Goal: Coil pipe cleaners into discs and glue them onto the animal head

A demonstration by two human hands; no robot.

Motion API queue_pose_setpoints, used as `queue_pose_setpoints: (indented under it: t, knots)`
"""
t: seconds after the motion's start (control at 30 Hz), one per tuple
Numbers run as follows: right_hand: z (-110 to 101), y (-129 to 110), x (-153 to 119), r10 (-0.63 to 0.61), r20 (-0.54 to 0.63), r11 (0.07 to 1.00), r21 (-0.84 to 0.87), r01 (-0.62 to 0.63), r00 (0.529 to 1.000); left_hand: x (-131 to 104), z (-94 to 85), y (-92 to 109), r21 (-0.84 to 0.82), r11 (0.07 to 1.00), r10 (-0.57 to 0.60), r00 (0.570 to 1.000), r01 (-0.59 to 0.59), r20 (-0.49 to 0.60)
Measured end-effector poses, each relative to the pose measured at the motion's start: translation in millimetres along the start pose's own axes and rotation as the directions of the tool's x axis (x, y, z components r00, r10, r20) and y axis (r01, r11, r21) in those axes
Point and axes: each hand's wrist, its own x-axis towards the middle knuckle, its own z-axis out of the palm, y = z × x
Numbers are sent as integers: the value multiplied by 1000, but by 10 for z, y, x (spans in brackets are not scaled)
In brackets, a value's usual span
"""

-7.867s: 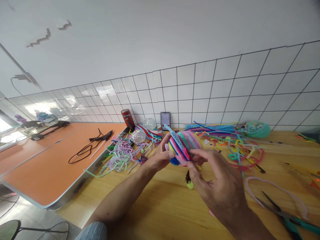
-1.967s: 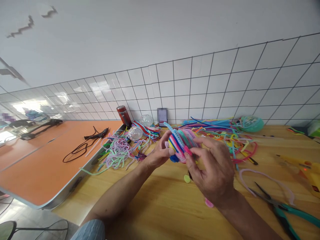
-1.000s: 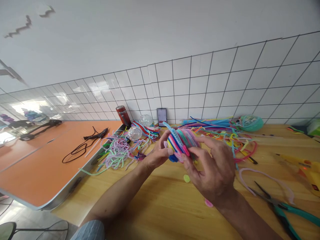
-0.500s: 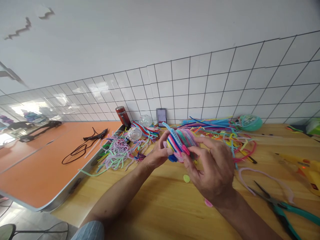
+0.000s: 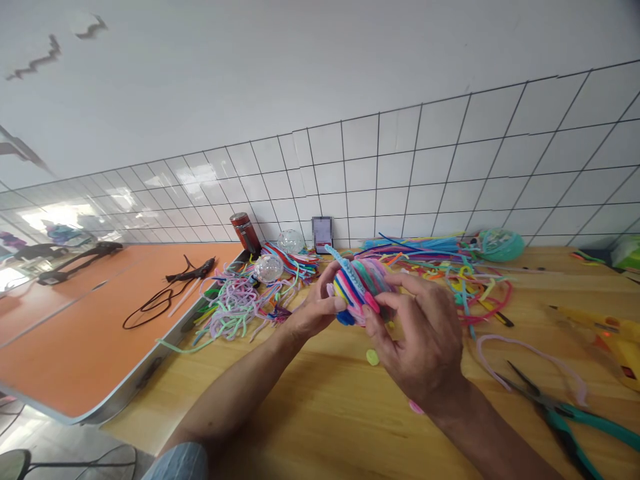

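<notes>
A striped pipe-cleaner craft point(image 5: 355, 287), in pink, yellow, blue, teal and lilac, is held up over the wooden table. My left hand point(image 5: 324, 300) is closed around its left side, thumb on the front. On the right, my right hand point(image 5: 420, 333) pinches a bright pink piece point(image 5: 371, 302) against the craft's face with thumb and fingers. A light blue fuzzy strip point(image 5: 336, 255) sticks up from its upper left. Below the hands lie a yellow-green disc point(image 5: 373, 357) and a pink piece point(image 5: 416, 407), partly covered by my right wrist.
Green-handled pliers point(image 5: 550, 403) and a yellow glue gun point(image 5: 613, 337) lie at the right. Loose pipe cleaners point(image 5: 235, 303) are heaped at the left, with more along the wall. A phone point(image 5: 323, 235) and a red flask point(image 5: 245, 233) stand behind. An orange board point(image 5: 125, 287) lies left.
My right hand has shifted very slightly left, staying on the bright pink piece. The left hand keeps its hold, and the craft looks almost unmoved.
</notes>
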Motion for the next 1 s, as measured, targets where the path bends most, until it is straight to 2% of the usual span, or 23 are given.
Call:
queue_pose_setpoints:
  t: [0.37, 0.53, 0.63, 0.7, 0.8, 0.9, 1.0]
  knots:
    - [-11, -2, 23, 35, -17, 999, -3, -35, 999, 11, -9, -13, -12, 1000, 20, 1000, -20, -21]
    - [-11, -2, 0, 9, 17, 999, 37, -9, 1000, 8, -10, -20, -20, 1000, 11, 1000, -11, -3]
    - [-40, 30, 3, 137, 40, 974, 178, -142, 990, 25, -8, -18, -25, 999, 28, 998, -30, -50]
    - [-62, 78, 19, 310, 92, 886, 334, -322, 946, 46, -3, -19, -34, 998, 40, 994, -44, -100]
    - [-65, 170, 58, 528, 233, 637, 528, -562, 817, 77, 1, -33, -48, 996, 68, 986, -76, -154]
    - [-15, 266, 76, 622, 339, 428, 607, -669, 706, 103, -18, -71, -38, 994, 93, 980, -101, -178]
    - [70, 390, 28, 670, 366, 349, 613, -709, 646, 128, -83, -132, 29, 995, 100, 974, -96, -205]
